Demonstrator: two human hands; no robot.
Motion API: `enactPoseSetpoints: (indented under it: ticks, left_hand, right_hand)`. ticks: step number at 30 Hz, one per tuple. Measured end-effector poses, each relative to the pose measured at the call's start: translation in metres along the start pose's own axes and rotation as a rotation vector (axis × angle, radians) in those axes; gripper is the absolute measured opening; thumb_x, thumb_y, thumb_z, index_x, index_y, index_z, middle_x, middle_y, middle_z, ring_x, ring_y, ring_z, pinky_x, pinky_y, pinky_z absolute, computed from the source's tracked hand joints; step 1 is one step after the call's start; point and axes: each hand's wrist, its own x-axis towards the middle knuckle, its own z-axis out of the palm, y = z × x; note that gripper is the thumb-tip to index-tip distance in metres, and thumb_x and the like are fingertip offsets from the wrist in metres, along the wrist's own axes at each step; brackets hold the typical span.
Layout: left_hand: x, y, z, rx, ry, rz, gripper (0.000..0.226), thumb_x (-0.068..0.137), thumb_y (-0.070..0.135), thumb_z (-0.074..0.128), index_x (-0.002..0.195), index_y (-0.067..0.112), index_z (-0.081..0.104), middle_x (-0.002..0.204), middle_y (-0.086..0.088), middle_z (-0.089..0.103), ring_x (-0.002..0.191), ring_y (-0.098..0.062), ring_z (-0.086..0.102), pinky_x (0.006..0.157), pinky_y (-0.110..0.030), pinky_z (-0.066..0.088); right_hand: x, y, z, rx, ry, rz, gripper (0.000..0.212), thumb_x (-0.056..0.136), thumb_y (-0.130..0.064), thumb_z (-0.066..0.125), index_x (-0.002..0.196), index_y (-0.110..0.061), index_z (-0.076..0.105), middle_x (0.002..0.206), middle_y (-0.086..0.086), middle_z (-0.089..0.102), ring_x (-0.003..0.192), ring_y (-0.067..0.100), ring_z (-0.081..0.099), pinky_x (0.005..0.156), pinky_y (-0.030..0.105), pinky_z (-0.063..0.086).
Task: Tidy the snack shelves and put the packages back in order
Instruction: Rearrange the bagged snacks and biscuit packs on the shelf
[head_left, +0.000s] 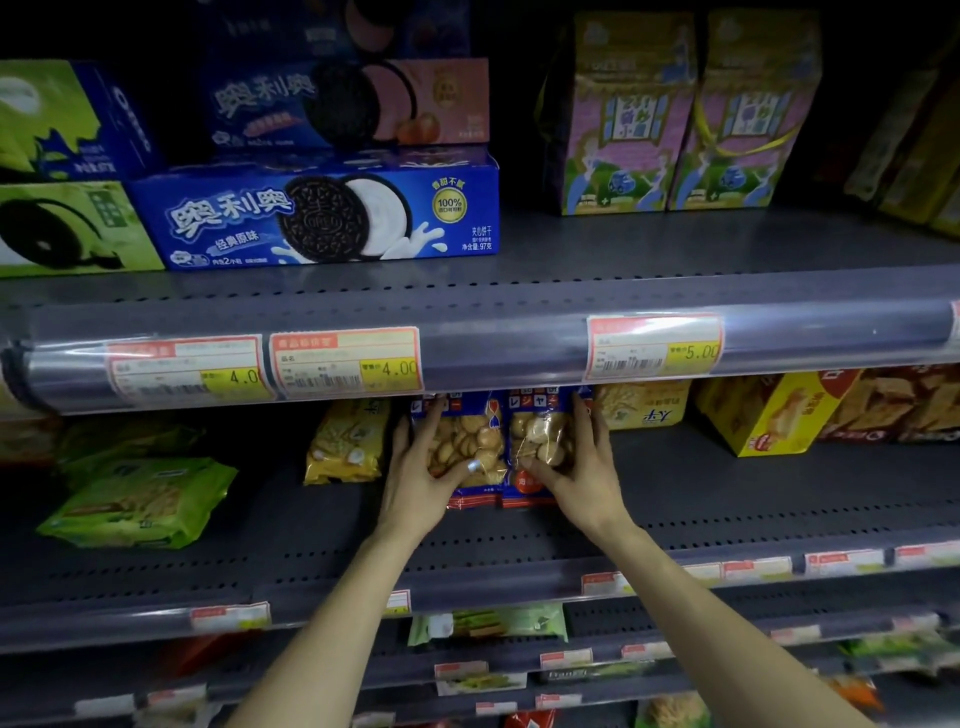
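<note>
Left hand (422, 475) curled round the left of two clear biscuit bags (467, 447), thumb across its front, fingers along its outer edge. Right hand (576, 467) gripping the right biscuit bag (540, 441) the same way from the other side. Both bags upright, touching side by side between the hands, standing on the middle shelf (727, 483) with their tops hidden behind the price rail (493, 338) above. Just left of the left hand, a yellow snack bag (345, 441), leaning; farther left, green cracker packs (140, 499) lying tilted. Right of the right hand, a pale yellow pack (641, 402), then a yellow box (769, 415) turned at an angle. Above the hands, on the upper shelf, blue cookie boxes (322, 213) stacked to the left, two tall pink-and-green cartons (685, 114) to the right. Below the forearms, lower shelves with more packs, too dim to make out.
</note>
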Motion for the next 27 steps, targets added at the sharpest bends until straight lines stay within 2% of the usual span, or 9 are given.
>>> enactPoseSetpoints:
  ticks: [3, 7, 12, 20, 25, 27]
  left_hand:
    - [0.004, -0.006, -0.002, 0.032, -0.040, -0.007, 0.094, 0.077, 0.030, 0.077, 0.147, 0.046, 0.016, 0.158, -0.002, 0.010, 0.144, -0.024, 0.021, 0.110, -0.045, 0.035]
    - [0.011, -0.009, -0.002, 0.060, -0.037, -0.004, 0.088, 0.081, 0.030, 0.073, 0.149, 0.039, 0.018, 0.159, -0.002, 0.012, 0.144, -0.023, 0.021, 0.111, -0.042, 0.032]
    - [0.016, -0.010, 0.000, 0.074, -0.018, 0.026, 0.083, 0.082, 0.029, 0.073, 0.149, 0.031, 0.024, 0.157, -0.003, 0.016, 0.143, -0.022, 0.024, 0.111, -0.038, 0.032]
    - [0.012, -0.003, 0.000, 0.103, -0.025, 0.008, 0.083, 0.086, 0.030, 0.068, 0.150, 0.037, 0.016, 0.160, -0.002, 0.006, 0.145, -0.024, 0.018, 0.109, -0.041, 0.035]
    - [0.008, 0.002, -0.006, 0.243, -0.044, -0.003, 0.087, 0.086, 0.036, 0.067, 0.149, 0.043, 0.007, 0.158, -0.006, 0.005, 0.145, -0.030, 0.015, 0.106, -0.046, 0.038]
    - [0.005, 0.004, -0.009, 0.247, -0.070, -0.004, 0.089, 0.086, 0.033, 0.067, 0.149, 0.043, 0.005, 0.158, -0.007, 0.005, 0.145, -0.031, 0.015, 0.105, -0.047, 0.039]
  right_hand:
    - [0.002, 0.002, 0.005, -0.005, 0.007, -0.025, 0.101, 0.078, -0.041, 0.075, 0.153, -0.027, 0.008, 0.161, -0.001, -0.002, 0.148, 0.023, 0.010, 0.115, 0.043, 0.028]
    - [0.005, 0.003, 0.011, 0.003, 0.003, -0.046, 0.098, 0.081, -0.037, 0.073, 0.153, -0.025, 0.008, 0.161, 0.002, -0.004, 0.148, 0.023, 0.007, 0.114, 0.038, 0.023]
    - [0.013, 0.004, 0.014, -0.012, -0.004, -0.086, 0.098, 0.083, -0.036, 0.071, 0.153, -0.020, 0.005, 0.159, 0.010, 0.000, 0.147, 0.026, 0.007, 0.115, 0.041, 0.024]
    - [0.012, -0.001, 0.013, -0.085, 0.000, -0.070, 0.099, 0.083, -0.038, 0.071, 0.153, -0.018, 0.004, 0.160, 0.010, -0.001, 0.147, 0.028, 0.008, 0.113, 0.043, 0.029]
    - [0.005, -0.009, 0.017, -0.298, 0.110, -0.052, 0.096, 0.081, -0.041, 0.072, 0.152, -0.011, 0.016, 0.156, 0.023, 0.013, 0.144, 0.039, 0.012, 0.116, 0.050, 0.020]
    - [0.000, -0.015, 0.021, -0.370, 0.160, -0.019, 0.090, 0.082, -0.041, 0.071, 0.151, -0.009, 0.022, 0.154, 0.026, 0.017, 0.142, 0.042, 0.016, 0.113, 0.052, 0.022]
